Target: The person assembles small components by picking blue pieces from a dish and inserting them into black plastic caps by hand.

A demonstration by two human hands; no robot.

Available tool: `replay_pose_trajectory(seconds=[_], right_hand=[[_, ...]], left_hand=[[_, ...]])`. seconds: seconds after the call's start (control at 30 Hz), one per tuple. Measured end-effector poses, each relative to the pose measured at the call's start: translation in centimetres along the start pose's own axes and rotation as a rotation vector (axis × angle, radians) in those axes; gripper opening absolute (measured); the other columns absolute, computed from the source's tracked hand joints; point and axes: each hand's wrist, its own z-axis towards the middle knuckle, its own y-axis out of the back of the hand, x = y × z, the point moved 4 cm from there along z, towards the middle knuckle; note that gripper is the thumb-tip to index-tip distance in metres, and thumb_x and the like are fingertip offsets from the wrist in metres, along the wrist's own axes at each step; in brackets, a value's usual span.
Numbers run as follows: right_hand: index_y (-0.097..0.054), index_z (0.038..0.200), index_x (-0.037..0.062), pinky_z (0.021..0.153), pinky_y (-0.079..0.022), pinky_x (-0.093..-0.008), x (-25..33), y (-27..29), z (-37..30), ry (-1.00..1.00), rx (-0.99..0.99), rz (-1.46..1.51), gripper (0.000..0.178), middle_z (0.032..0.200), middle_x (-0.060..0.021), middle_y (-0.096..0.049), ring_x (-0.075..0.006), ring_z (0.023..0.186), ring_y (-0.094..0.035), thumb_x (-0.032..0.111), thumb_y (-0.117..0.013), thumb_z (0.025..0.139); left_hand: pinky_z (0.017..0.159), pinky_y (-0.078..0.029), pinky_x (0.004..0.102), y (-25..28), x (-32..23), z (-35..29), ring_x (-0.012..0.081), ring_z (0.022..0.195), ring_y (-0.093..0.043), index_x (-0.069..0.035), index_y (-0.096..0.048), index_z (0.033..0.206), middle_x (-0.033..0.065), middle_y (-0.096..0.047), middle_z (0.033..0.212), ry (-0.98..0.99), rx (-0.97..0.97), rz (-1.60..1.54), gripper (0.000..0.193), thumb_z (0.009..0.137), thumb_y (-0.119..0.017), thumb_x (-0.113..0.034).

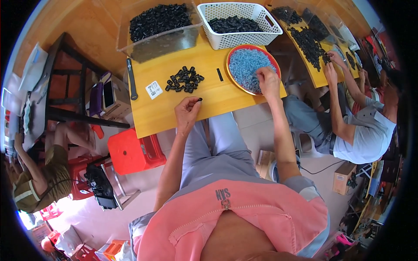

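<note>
pinching a small black part on the left, gathering fingertips at blue beads on the right

pinching a small black part (200, 99) between thumb and fingertips of the left hand (188, 112), just by the near edge of the yellow desk (159, 117). judging by looks, should weigh very little and feel stiff, like hard plastic; may slip or roll easily, yet seems unlikely to break. best held by the sides, leaving the ends free. too small here to make out any hole.

holding the fingertips of the right hand (269, 82) close together among blue beads (246, 65), inside the round red bowl (235, 85) at the right of the desk. cannot tell about any bead caught between them. probably light, hard and slippery, prone to scattering; best lifted with the very tips.

left of the bowl, see a loose pile of black parts (185, 79), lying in no container. at the far left, note a clear bin (165, 43), holding a broad heap of black pieces (159, 19). beside it, toward the far right, find a white basket (237, 41) with slotted walls, holding more dark pieces (235, 25) below the rim.
</note>
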Motion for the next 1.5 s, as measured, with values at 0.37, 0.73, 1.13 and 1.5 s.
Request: replay_pose_trajectory(seconds=[0.37,0.73,1.13,1.5], right_hand=[[-0.062,0.081,0.005,0.068,-0.045,-0.0395,1.1,-0.5,-0.3,-0.18,0.208,-0.019,0.014,0.081,-0.0138,-0.056,-0.0305,0.078,-0.057,0.004,-0.065,0.067],[-0.062,0.083,0.0015,0.055,-0.046,-0.0322,-1.7,-1.9,0.0,-0.231,0.176,0.265,0.01,0.076,-0.011,-0.061,-0.0211,0.066,-0.059,0.008,-0.06,0.075],[-0.062,0.085,0.0002,0.049,-0.042,-0.0191,2.0,-2.8,-0.7,-0.632,0.21,0.931,0.011,0.07,-0.0026,-0.061,-0.0076,0.06,-0.056,0.007,-0.059,0.077],[-0.063,0.084,0.004,0.043,-0.038,-0.0185,0.5,-2.5,0.1,-0.539,0.114,0.691,0.009,0.064,0.0022,-0.057,-0.0049,0.054,-0.052,0.007,-0.059,0.076]], left_hand=[[0.057,-0.042,0.0164,0.1,-0.1,0.0,0.0034,0.061,-0.05,0.001,-0.06,0.087,-0.0009,-0.057,0.072,-0.035,0.0,0.031,0.011,0.077,-0.061,-0.003],[0.057,-0.043,0.0168,0.1,-0.4,0.0,0.0039,0.063,-0.051,0.001,-0.06,0.089,-0.0006,-0.058,0.073,-0.013,0.007,0.023,0.012,0.078,-0.061,-0.003],[0.059,-0.044,0.017,0.4,-0.8,-0.1,0.0047,0.064,-0.053,0.001,-0.059,0.091,0.0004,-0.059,0.075,0.051,0.022,-0.086,0.013,0.079,-0.06,-0.004],[0.057,-0.043,0.0168,0.0,-0.8,-0.1,0.0047,0.062,-0.051,0.001,-0.06,0.09,0.0002,-0.057,0.072,0.035,0.036,-0.078,0.012,0.078,-0.06,-0.003]])
